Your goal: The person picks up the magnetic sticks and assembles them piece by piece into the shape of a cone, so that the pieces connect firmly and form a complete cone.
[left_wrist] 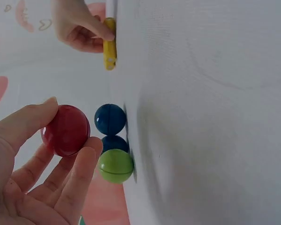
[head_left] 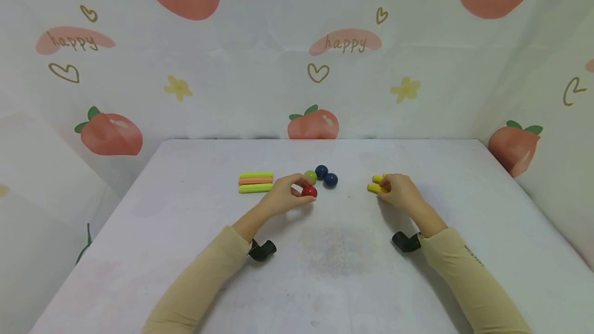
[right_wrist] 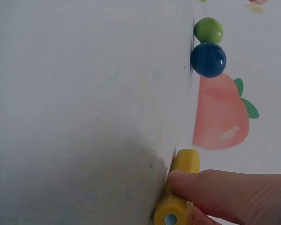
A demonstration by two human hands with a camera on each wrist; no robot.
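Observation:
My left hand [head_left: 286, 195] pinches a glossy red ball [left_wrist: 66, 130] between thumb and fingertips, held up off the table. Beyond it on the table sit a green ball [left_wrist: 116, 165] and two dark blue balls [head_left: 331, 180], grouped close together. Farther right, my right hand [head_left: 402, 192] grips a short yellow stick [head_left: 375, 188] with ribbed sides, its thumb laid across it in the right wrist view. Another yellow stick [head_left: 377, 178] lies just behind that one, partly covered by the fingers.
Left of the balls, two yellow-green sticks [head_left: 256, 188] and an orange stick [head_left: 256, 181] lie side by side on the white table [head_left: 339, 293]. Black wrist devices [head_left: 263, 250] are on both forearms. A printed cloth [head_left: 260, 86] hangs behind the table.

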